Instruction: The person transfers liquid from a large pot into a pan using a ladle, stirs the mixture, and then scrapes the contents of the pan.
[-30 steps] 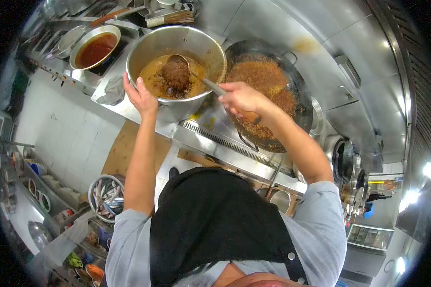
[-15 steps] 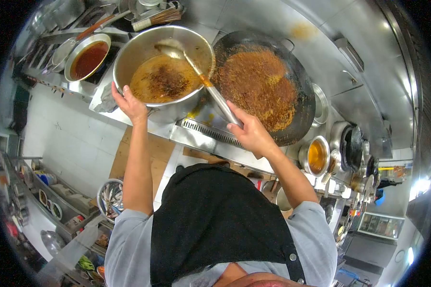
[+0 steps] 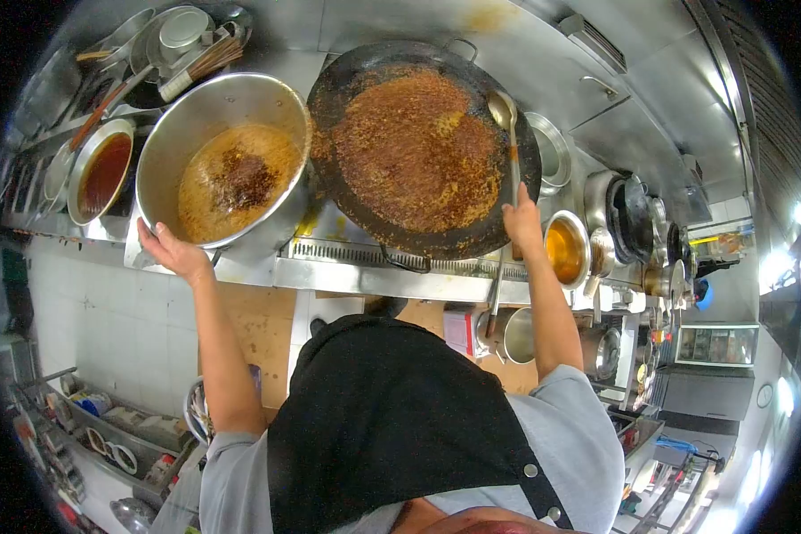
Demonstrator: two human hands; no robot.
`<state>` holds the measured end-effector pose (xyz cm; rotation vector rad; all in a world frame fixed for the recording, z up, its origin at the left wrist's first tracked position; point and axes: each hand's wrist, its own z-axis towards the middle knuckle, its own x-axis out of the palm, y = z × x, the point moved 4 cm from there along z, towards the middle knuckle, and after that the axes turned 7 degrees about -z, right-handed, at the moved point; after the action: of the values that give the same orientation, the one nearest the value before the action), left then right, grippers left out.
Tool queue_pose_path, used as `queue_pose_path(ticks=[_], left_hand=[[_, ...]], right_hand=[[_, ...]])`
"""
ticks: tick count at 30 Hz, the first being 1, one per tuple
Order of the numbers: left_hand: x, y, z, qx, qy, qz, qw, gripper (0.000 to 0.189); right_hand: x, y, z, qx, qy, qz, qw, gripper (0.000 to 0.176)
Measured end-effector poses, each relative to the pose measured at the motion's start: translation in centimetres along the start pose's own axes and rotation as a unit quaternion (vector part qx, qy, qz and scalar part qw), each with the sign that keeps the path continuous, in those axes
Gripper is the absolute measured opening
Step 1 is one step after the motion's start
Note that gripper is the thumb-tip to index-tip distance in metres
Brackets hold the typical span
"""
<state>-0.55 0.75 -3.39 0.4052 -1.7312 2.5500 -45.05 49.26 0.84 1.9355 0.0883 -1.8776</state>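
A large steel pot (image 3: 165,151) holds yellow-brown liquid with a dark red-brown patch in it. My left hand (image 3: 178,254) is at the pot's lower left side, its fingers apart against the outside. To the right sits a wide black wok (image 3: 334,80) with a thick reddish-brown, grainy mixture (image 3: 418,151). My right hand (image 3: 522,221) is closed around the handle of a metal ladle (image 3: 513,142). The ladle's bowl rests near the wok's upper right rim.
A bowl of dark red sauce (image 3: 105,173) stands left of the pot. Right of the wok are a steel bowl of orange oil (image 3: 564,250) and several stacked pans. Below the counter edge (image 3: 365,273) stands an empty pot (image 3: 518,336).
My right hand has moved the ladle from over the pot to the wok's right side. The view has shifted, so the pot and wok appear further left.
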Motion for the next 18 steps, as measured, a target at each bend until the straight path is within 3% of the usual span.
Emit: queue_pose_path(ticks=[1, 2, 5, 8, 10, 13, 15, 18], left_hand=[[0.0, -0.1, 0.0, 0.001, 0.001, 0.004, 1.0, 0.055], [0.0, 0.0, -0.1, -0.009, 0.001, -0.006, 1.0, 0.056], [0.5, -1.0, -0.4, -0.017, -0.011, -0.011, 1.0, 0.054], [-0.1, 0.1, 0.0, 0.018, 0.001, 0.03, 0.999, 0.054], [0.0, 0.3, 0.2, 0.016, -0.005, 0.03, 0.999, 0.053], [-0.3, 0.9, 0.2, 0.018, -0.011, 0.038, 0.999, 0.053], [-0.2, 0.5, 0.2, 0.017, -0.013, 0.042, 0.999, 0.054], [0.1, 0.0, 0.1, 0.018, -0.016, 0.05, 0.998, 0.054]], right_hand=[[0.5, -0.4, -0.1, 0.019, 0.009, -0.019, 1.0, 0.067], [1.5, -1.0, -1.1, 0.023, 0.072, 0.07, 0.995, 0.072], [4.7, 0.7, -5.1, -0.028, 0.099, 0.133, 0.986, 0.074], [3.7, 3.1, -6.8, 0.009, 0.204, 0.198, 0.959, 0.074], [2.9, 2.6, -6.5, -0.074, 0.182, 0.194, 0.961, 0.072], [0.0, 1.1, -4.3, -0.082, 0.139, 0.162, 0.974, 0.07], [-0.1, -0.8, -0.5, -0.064, 0.049, 0.108, 0.991, 0.069], [0.1, -0.6, 5.5, -0.032, 0.012, 0.057, 0.998, 0.07]])
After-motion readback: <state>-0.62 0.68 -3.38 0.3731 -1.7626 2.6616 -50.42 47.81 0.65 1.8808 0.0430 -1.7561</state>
